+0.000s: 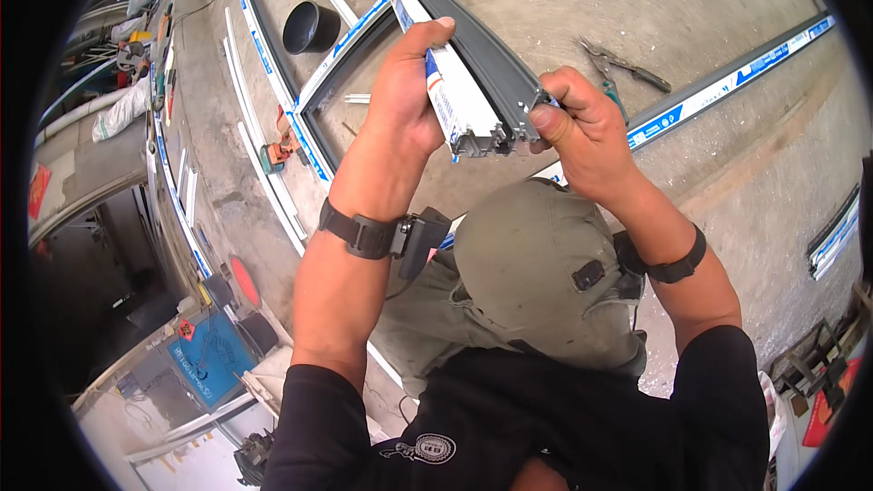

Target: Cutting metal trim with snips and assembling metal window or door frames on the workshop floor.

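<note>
Dark-grey metal profile [486, 45] is sitting between both hands, running away from the fingers, cut end facing back toward the body. Left hand [406, 91] is wrapping the white film [459, 105] on its side, thumb hooking over the top; its other fingers are mostly hiding behind. Right hand [582, 127] is pinching almost closed, thumb and index bearing on a small metallic piece [538, 98] at the end's right corner. Can't tell if that's loose or part of the profile.

Risks, my read: the pinch is covering very little, so a loose piece could be slipping out. Film is looking slick under the left palm; if it's sliding, the profile could be rolling. Cut edges are probably threatening the right fingertips.

Beyond the right fingers, pliers [641, 75] are lying on the floor: trip hazard. Farther right, a film-covered rail [718, 88] is lying exposed; a dropped profile could be scratching it.
</note>
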Motion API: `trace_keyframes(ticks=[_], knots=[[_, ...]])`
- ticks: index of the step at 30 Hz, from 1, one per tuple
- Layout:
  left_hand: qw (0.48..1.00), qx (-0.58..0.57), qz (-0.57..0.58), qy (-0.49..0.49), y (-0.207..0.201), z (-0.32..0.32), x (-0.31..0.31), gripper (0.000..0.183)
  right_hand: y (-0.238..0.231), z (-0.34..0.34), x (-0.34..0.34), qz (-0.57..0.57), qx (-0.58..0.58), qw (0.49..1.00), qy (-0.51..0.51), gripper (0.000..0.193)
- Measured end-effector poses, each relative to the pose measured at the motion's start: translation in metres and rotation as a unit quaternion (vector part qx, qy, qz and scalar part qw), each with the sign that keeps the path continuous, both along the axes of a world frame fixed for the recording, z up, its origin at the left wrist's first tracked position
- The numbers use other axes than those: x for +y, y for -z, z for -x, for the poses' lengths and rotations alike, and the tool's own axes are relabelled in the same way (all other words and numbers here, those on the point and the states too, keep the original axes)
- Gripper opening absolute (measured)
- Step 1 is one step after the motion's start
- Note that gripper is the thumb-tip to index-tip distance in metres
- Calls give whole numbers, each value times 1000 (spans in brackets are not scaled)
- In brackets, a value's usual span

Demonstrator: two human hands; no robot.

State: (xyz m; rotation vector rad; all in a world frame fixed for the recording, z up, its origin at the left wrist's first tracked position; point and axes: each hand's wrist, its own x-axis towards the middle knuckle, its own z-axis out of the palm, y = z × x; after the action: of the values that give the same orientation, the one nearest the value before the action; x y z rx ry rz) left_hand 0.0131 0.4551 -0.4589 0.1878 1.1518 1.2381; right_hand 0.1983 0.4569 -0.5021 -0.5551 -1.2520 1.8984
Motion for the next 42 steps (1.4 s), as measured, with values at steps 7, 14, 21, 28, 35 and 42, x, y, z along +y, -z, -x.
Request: trace_keyframes(ticks=[7,14,21,28,35,42], knots=[[1000,-5,16,-3,-7,-2,-2,21,13,3,4,-64,15,998,10,13],[999,16,0,-29,15,7,-4,21,25,-1,6,-67,-87,994,-3,8],[1000,7,8,-19,28,6,-4,17,61,-22,4,83,-215,972,44,12],[999,50,18,9,45,10,5,20,42,-43,-4,25,-317,948,-18,30],[997,65,6,-33,65,32,19,23,-32,-61,-19,-41,-258,964,-41,49],[993,104,32,-38,30,41,12,26,-133,-37,-61,255,-65,950,-169,58]])
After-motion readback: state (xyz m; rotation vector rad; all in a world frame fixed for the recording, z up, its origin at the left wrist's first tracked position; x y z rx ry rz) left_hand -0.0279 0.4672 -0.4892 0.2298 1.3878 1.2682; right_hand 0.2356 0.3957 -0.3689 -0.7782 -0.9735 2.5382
